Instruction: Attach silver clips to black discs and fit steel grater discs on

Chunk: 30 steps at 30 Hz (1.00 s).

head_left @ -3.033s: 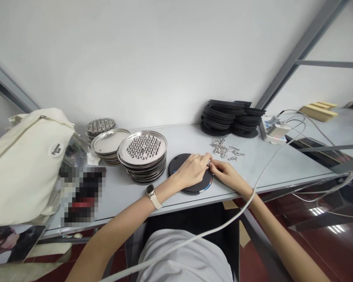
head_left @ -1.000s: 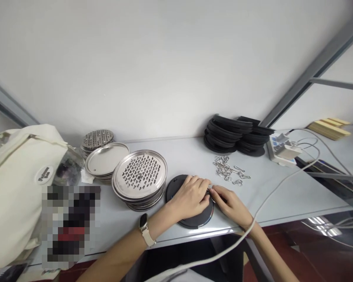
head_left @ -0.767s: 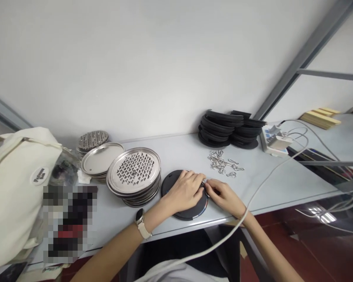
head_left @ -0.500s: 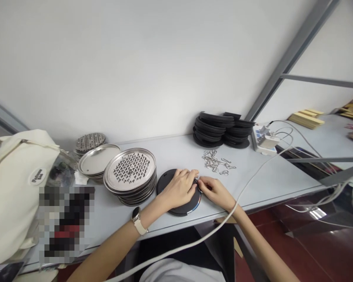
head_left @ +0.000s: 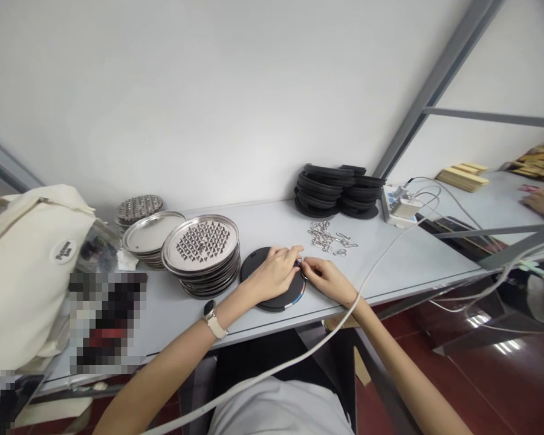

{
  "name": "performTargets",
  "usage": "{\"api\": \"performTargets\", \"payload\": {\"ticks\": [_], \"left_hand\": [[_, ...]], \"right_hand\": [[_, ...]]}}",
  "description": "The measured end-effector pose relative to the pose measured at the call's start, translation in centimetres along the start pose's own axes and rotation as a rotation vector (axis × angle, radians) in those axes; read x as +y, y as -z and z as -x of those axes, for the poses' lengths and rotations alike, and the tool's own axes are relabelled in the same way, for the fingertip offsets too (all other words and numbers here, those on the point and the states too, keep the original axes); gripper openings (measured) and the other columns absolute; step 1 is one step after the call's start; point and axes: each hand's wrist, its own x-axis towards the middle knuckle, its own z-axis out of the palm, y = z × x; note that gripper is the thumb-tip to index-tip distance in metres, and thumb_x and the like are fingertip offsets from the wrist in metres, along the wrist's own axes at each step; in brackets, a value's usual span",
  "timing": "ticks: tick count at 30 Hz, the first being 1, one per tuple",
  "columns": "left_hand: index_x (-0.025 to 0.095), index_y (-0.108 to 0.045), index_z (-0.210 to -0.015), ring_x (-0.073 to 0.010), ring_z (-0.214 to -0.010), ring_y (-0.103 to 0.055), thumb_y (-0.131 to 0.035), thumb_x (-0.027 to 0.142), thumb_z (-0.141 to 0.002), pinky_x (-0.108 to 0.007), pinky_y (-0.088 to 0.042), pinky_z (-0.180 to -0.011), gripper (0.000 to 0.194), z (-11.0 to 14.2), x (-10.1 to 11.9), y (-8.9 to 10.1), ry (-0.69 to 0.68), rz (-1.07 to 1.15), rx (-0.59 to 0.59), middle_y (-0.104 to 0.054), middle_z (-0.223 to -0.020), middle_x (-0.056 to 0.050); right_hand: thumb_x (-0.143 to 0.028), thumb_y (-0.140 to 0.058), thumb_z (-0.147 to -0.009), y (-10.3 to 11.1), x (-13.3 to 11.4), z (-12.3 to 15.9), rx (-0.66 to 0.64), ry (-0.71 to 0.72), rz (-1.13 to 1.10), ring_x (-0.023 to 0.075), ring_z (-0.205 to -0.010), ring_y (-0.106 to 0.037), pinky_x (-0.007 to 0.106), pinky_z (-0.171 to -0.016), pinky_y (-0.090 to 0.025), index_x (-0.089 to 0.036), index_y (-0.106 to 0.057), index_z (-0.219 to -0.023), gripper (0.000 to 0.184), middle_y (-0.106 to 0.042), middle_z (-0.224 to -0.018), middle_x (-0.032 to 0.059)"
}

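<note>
On the table [head_left: 426, 260], near side, covering disc [head_left: 252, 262] with left hand [head_left: 273, 275] (grip: cannot tell), pinching metal bit [head_left: 304, 276] with right hand [head_left: 327, 280]; hold disc by rim [head_left: 295, 298], probably light and stiff.

The disc [head_left: 278, 300] lay under the left hand [head_left: 274, 275], plates [head_left: 202, 272] left of it, clips [head_left: 320, 237] behind the right hand [head_left: 329, 281].

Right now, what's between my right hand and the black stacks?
In the head view, small metal pieces lie on the table between your right hand and the black stacks.
</note>
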Motion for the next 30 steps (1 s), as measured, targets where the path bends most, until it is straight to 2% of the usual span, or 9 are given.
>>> {"api": "performTargets", "payload": {"ticks": [20, 27, 30], "left_hand": [[0.018, -0.039, -0.124, -0.0230, -0.109, -0.055, -0.045, 0.017, -0.092, -0.041, -0.036, -0.097, 0.033, -0.01, 0.33, 0.41, 0.037, -0.051, 0.011, -0.062, -0.113, -0.009], [0.018, -0.041, -0.105, -0.0218, -0.100, -0.055, -0.045, 0.014, -0.091, -0.038, -0.037, -0.092, 0.015, -0.18, 0.08, 0.22, 0.010, -0.019, 0.034, -0.059, -0.104, -0.007], [0.018, -0.040, -0.102, -0.0211, -0.097, -0.055, -0.045, 0.013, -0.090, -0.037, -0.038, -0.090, 0.013, -0.21, 0.03, 0.17, 0.001, -0.035, 0.023, -0.057, -0.101, -0.006]], "right_hand": [[-0.043, -0.036, -0.097, -0.03, 0.16, -0.15, -0.009, -0.010, -0.010, 0.0119, -0.055, -0.039, 0.025, -0.055, -0.032, -0.019, -0.045, -0.065, 0.041, -0.044, -0.057, -0.0032], [-0.041, -0.037, -0.097, -0.04, 0.30, -0.09, -0.010, 0.002, -0.032, 0.0120, -0.056, -0.040, 0.024, -0.056, -0.031, -0.019, -0.046, -0.067, 0.038, -0.043, -0.059, -0.0034], [-0.042, -0.037, -0.097, -0.10, 0.40, -0.08, -0.015, -0.015, -0.034, 0.0121, -0.057, -0.039, 0.025, -0.056, -0.031, -0.019, -0.044, -0.066, 0.039, -0.042, -0.058, -0.0034]]}}
